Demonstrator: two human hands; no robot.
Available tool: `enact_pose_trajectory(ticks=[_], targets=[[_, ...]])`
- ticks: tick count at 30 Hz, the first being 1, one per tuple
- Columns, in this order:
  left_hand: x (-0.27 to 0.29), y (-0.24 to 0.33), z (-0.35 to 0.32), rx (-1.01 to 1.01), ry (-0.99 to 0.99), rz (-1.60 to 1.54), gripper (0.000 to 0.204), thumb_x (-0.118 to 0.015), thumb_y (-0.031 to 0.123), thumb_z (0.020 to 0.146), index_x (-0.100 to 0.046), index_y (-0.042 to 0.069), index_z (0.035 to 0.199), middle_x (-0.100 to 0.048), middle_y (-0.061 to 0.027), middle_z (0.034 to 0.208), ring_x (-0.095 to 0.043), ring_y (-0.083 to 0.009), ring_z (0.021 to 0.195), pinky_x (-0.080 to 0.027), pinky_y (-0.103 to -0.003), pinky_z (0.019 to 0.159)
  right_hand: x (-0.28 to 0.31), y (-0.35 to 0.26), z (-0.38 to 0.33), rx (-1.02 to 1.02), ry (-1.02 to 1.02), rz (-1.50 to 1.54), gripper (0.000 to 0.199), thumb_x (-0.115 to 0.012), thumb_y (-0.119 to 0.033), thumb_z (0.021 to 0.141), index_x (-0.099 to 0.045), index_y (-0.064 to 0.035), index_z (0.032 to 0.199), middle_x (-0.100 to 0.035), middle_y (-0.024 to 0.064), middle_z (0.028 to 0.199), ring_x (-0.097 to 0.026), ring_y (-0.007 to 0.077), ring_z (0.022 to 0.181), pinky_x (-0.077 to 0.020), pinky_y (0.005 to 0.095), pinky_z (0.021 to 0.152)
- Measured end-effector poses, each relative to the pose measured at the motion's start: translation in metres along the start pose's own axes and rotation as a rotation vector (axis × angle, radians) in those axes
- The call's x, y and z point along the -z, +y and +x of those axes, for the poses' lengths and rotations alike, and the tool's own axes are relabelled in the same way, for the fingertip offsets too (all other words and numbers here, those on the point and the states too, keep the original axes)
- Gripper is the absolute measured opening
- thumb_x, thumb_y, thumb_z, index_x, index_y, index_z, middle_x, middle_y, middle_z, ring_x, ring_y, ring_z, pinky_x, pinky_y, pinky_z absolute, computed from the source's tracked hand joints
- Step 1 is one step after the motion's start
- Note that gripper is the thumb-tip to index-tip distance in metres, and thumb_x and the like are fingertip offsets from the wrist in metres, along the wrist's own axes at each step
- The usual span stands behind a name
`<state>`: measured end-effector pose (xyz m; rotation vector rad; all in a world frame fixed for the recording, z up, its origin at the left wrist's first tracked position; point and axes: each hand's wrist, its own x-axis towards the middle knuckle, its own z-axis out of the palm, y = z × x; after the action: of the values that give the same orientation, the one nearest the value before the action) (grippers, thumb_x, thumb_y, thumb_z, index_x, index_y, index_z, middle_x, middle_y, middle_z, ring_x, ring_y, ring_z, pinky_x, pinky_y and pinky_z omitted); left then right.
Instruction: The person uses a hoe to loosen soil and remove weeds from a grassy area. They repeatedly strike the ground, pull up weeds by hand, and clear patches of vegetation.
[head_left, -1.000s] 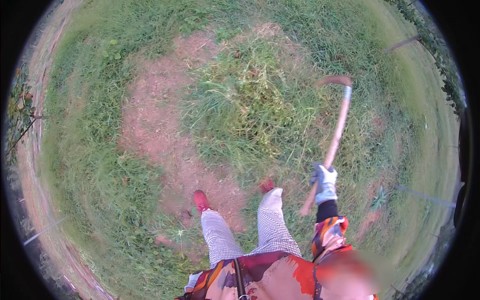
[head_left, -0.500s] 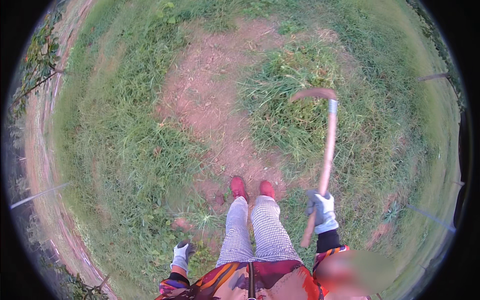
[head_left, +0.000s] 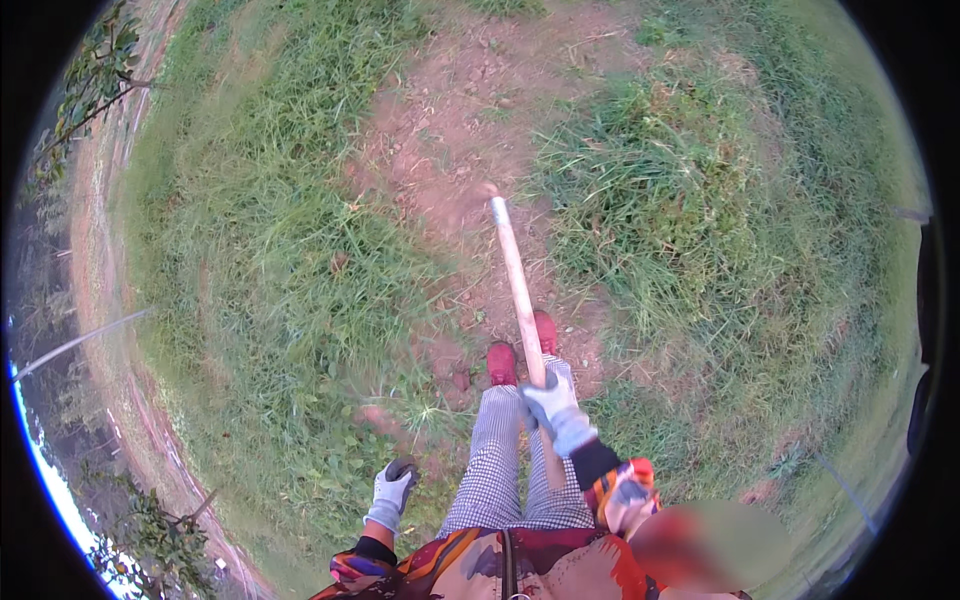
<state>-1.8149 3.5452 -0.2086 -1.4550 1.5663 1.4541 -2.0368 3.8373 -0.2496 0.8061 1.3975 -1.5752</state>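
Observation:
A long-handled sickle [head_left: 513, 262] is gripped in my right hand [head_left: 553, 402], which wears a white and grey glove. Its pale wooden handle slants up and slightly left in front of my legs, with the butt end near my right thigh. The curved blade [head_left: 484, 190] is turned nearly edge-on and blurred over the bare soil, so little of its shape shows. My left hand [head_left: 391, 488], gloved alike, hangs low by my left side above the grass. Its fingers are loosely curled with nothing seen in them.
A strip of reddish bare soil [head_left: 450, 150] runs ahead of my red shoes [head_left: 502, 362]. Tall grass grows to the left [head_left: 300, 260], and a thick grass clump [head_left: 660, 200] stands to the right. Leafy branches [head_left: 100, 85] show at the far left.
My right hand has swung the sickle from the right side inward across my legs, and its blade has turned. My left shoe now sits nearer than the right. The left hand has shifted slightly up and right.

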Motion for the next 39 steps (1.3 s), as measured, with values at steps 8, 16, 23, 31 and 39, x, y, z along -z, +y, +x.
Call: enact_pose_trajectory(ticks=[8,16,23,31,39], targets=[[-0.038,0.036,-0.022,-0.036,0.026,0.080,0.030,-0.060,0.007,0.080,-0.056,0.003,0.109,-0.062,-0.0019,0.088,-0.053,-0.0066,0.069,-0.043,-0.020,0.060,0.017,-0.076,0.190,0.068,0.140,-1.335,0.036,-0.053,-0.028,0.074,-0.056,-0.0050,0.102,-0.061,0.0201,0.096,-0.059,0.0317,0.093,-0.0475,0.0417,0.079],[0.030,-0.043,0.009,0.034,0.047,0.076,0.027,-0.061,0.006,0.075,-0.059,0.004,0.102,-0.063,-0.0017,0.084,-0.056,-0.0073,0.070,-0.045,-0.022,0.062,0.137,-0.007,0.124,0.231,0.547,-1.191,0.024,-0.057,-0.020,0.070,-0.055,-0.0025,0.086,-0.058,0.0104,0.061,-0.057,0.0215,0.051,-0.0441,0.0347,0.048],[0.088,-0.099,0.086,-0.077,-0.006,0.329,0.030,-0.063,0.018,0.073,-0.060,0.003,0.099,-0.064,-0.0078,0.085,-0.060,-0.0150,0.078,-0.047,-0.027,0.070,0.106,0.047,-0.020,-0.161,0.626,-0.156,0.012,-0.058,-0.012,0.077,-0.051,-0.0082,0.086,-0.047,0.0004,0.052,-0.044,0.0130,0.037,-0.0394,0.0275,0.034],[0.162,-0.158,0.118,-0.031,0.056,0.220,0.030,-0.062,0.006,0.073,-0.059,0.003,0.102,-0.063,-0.0043,0.087,-0.059,-0.0123,0.079,-0.047,-0.025,0.071,-0.044,0.062,-0.037,0.085,0.016,0.737,0.016,-0.049,-0.017,0.085,-0.050,-0.0045,0.094,-0.036,-0.0058,0.051,-0.034,0.0076,0.038,-0.0327,0.0214,0.038],[0.143,-0.251,0.019,0.345,0.178,0.357,0.031,-0.067,0.021,0.070,-0.063,0.009,0.098,-0.066,-0.0070,0.084,-0.063,-0.0158,0.076,-0.049,-0.029,0.069,-0.086,0.090,-0.029,-0.299,0.042,0.313,0.013,-0.054,-0.007,0.080,-0.053,-0.0012,0.091,-0.047,0.0026,0.054,-0.042,0.0138,0.038,-0.0380,0.0276,0.036]])
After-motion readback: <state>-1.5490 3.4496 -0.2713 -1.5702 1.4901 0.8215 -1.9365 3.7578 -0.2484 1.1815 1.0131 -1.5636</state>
